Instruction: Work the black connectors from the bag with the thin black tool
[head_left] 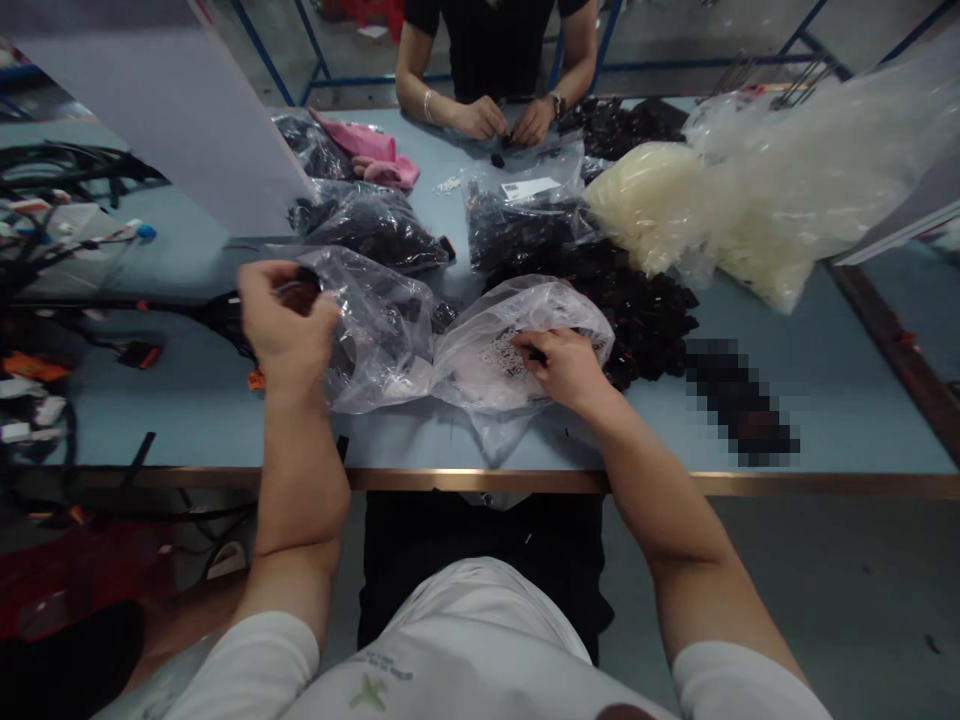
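Head view: left fingers [291, 285] and right fingers [529, 345] pinch small dark parts [537, 353] at clear plastic bags [382, 340]; a slack pinch could drop them

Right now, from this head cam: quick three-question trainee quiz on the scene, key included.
1. True or false: the right hand touches a clear plastic bag.
2. What colour is the cloth near the person across the table?
3. Which of the wearer's hands is nearer the black cable bundle?

Key: 1. True. 2. Pink. 3. The left hand.
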